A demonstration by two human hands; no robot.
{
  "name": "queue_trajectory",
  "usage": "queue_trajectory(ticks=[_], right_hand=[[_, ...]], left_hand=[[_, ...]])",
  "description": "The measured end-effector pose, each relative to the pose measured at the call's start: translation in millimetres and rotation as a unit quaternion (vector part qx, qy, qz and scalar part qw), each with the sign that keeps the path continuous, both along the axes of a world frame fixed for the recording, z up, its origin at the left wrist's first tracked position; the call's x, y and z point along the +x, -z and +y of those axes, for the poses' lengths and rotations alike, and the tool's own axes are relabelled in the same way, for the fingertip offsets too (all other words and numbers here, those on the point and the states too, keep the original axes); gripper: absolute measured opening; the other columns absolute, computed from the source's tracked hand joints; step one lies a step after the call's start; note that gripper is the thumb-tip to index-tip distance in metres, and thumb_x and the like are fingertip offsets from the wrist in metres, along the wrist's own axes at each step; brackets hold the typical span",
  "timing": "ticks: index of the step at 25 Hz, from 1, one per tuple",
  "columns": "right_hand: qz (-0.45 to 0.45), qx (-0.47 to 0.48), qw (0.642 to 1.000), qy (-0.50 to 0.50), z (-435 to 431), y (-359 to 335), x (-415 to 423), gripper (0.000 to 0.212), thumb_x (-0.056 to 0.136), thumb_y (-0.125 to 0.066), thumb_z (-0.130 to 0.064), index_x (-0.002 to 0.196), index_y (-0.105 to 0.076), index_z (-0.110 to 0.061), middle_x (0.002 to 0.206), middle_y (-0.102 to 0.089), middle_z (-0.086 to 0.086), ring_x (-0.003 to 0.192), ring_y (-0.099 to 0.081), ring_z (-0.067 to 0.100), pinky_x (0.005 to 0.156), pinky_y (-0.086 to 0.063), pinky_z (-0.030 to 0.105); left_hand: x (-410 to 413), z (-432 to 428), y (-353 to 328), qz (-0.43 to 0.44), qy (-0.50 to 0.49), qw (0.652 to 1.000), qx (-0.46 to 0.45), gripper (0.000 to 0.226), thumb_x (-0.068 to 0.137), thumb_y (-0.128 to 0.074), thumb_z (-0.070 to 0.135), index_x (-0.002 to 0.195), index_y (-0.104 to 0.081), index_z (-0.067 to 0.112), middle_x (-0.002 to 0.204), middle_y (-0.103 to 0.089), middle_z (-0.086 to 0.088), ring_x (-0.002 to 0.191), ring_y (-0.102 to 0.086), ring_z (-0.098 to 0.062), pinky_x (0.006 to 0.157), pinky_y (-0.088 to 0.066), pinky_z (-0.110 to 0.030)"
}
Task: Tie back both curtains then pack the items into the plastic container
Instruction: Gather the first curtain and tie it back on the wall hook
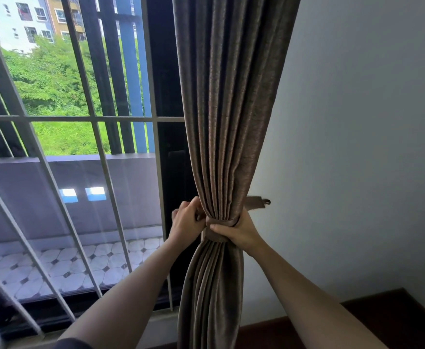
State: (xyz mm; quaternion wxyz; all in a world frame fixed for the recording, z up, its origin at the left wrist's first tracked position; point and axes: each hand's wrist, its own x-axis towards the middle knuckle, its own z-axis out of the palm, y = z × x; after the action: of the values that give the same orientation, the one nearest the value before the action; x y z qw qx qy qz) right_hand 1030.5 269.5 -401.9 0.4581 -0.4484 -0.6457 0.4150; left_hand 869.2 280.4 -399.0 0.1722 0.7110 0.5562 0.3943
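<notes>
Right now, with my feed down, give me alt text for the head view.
A person's right grip holds the bunched folds of a brown curtain over a matching tieback, while the left grip pinches the curtain's left edge. The strap runs to a hook on the white wall; a barred window is at left.
</notes>
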Motion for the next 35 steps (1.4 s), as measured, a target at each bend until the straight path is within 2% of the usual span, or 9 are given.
queue_trajectory(ticks=[4, 7, 10, 16, 19, 24, 29, 32, 35], right_hand=[[-0.002, 0.008, 1.0, -0.004, -3, -2, -4, 0.055, 0.07, -0.077, 0.002, 0.115, -0.051, -0.018, 0.103, -0.065, -0.008, 0.095, -0.064, -0.002, 0.078, -0.051, 0.013], [-0.001, 0.009, 1.0, -0.004, -6, -2, -5, 0.055, 0.069, -0.078, -0.002, 0.115, -0.053, -0.019, 0.105, -0.066, -0.007, 0.097, -0.065, 0.002, 0.079, -0.052, 0.015], [-0.007, 0.011, 1.0, 0.001, -10, -2, -5, 0.051, 0.066, -0.078, -0.011, 0.108, -0.056, -0.03, 0.107, -0.066, -0.007, 0.099, -0.064, 0.004, 0.082, -0.052, 0.017], [-0.024, 0.015, 0.999, -0.022, -9, -7, -6, 0.047, 0.073, -0.075, -0.001, 0.11, -0.055, -0.023, 0.104, -0.065, -0.008, 0.096, -0.063, -0.002, 0.078, -0.049, 0.011], [-0.021, 0.019, 1.0, -0.013, -11, -7, -9, 0.046, 0.073, -0.076, -0.003, 0.114, -0.057, -0.014, 0.105, -0.066, -0.005, 0.097, -0.064, 0.001, 0.079, -0.049, 0.012], [-0.065, 0.013, 0.998, 0.022, -18, -12, -12, 0.048, 0.072, -0.079, -0.02, 0.114, -0.055, -0.019, 0.099, -0.061, -0.017, 0.087, -0.06, -0.009, 0.07, -0.044, -0.001], [-0.187, 0.013, 0.978, 0.095, -12, -19, -17, 0.068, 0.063, -0.075, -0.056, 0.115, -0.047, -0.022, 0.108, -0.061, -0.003, 0.1, -0.059, 0.016, 0.087, -0.052, 0.029], [-0.176, -0.06, 0.979, 0.08, -12, -26, -14, 0.067, 0.063, -0.077, -0.051, 0.108, -0.038, -0.021, 0.11, -0.06, -0.001, 0.1, -0.06, 0.019, 0.086, -0.053, 0.033], [-0.2, -0.054, 0.978, 0.03, -16, -29, -5, 0.057, 0.064, -0.079, -0.047, 0.107, -0.055, -0.018, 0.102, -0.065, -0.003, 0.095, -0.062, 0.013, 0.077, -0.049, 0.018]], left_hand=[[-22, 9, -8, 0.144, 0.04, 0.989, 0.01, 0.019, 0.083, -0.061, 0.022, 0.099, -0.066, 0.013, 0.081, -0.045, 0.004, 0.096, -0.046, -0.02, 0.094, -0.035, -0.036], [-26, 4, -9, 0.128, 0.061, 0.989, 0.044, 0.013, 0.082, -0.063, 0.016, 0.085, -0.072, 0.007, 0.079, -0.06, -0.009, 0.082, -0.056, -0.021, 0.076, -0.044, -0.028], [-34, 1, -3, 0.105, 0.082, 0.99, 0.049, 0.011, 0.079, -0.063, 0.016, 0.082, -0.066, 0.005, 0.066, -0.062, -0.003, 0.059, -0.056, -0.015, 0.056, -0.039, -0.014], [-62, 2, -1, 0.159, 0.052, 0.985, 0.026, 0.022, 0.084, -0.066, 0.023, 0.071, -0.052, 0.013, 0.066, -0.051, 0.002, 0.061, -0.048, -0.018, 0.056, -0.036, -0.023], [-59, -17, 9, 0.094, 0.0, 0.995, 0.019, 0.027, 0.085, -0.065, 0.021, 0.069, -0.043, 0.016, 0.06, -0.047, 0.007, 0.054, -0.045, -0.012, 0.053, -0.037, -0.028], [-25, -73, 20, 0.006, -0.011, 0.996, 0.091, 0.005, 0.084, -0.065, 0.009, 0.081, -0.061, 0.01, 0.071, -0.047, 0.017, 0.059, -0.046, 0.002, 0.057, -0.041, -0.008], [1, -95, 24, -0.072, -0.012, 0.997, 0.036, 0.04, 0.081, -0.065, 0.005, 0.121, -0.062, 0.013, 0.089, -0.057, 0.003, 0.072, -0.061, -0.01, 0.07, -0.052, -0.013], [7, -104, 28, -0.12, -0.039, 0.992, 0.026, 0.036, 0.077, -0.069, 0.005, 0.113, -0.068, 0.012, 0.084, -0.063, 0.005, 0.074, -0.064, -0.007, 0.07, -0.052, -0.012], [16, -107, 30, -0.155, -0.038, 0.986, 0.043, 0.028, 0.078, -0.071, 0.004, 0.105, -0.071, 0.009, 0.078, -0.061, 0.015, 0.077, -0.063, 0.006, 0.069, -0.048, -0.004]])
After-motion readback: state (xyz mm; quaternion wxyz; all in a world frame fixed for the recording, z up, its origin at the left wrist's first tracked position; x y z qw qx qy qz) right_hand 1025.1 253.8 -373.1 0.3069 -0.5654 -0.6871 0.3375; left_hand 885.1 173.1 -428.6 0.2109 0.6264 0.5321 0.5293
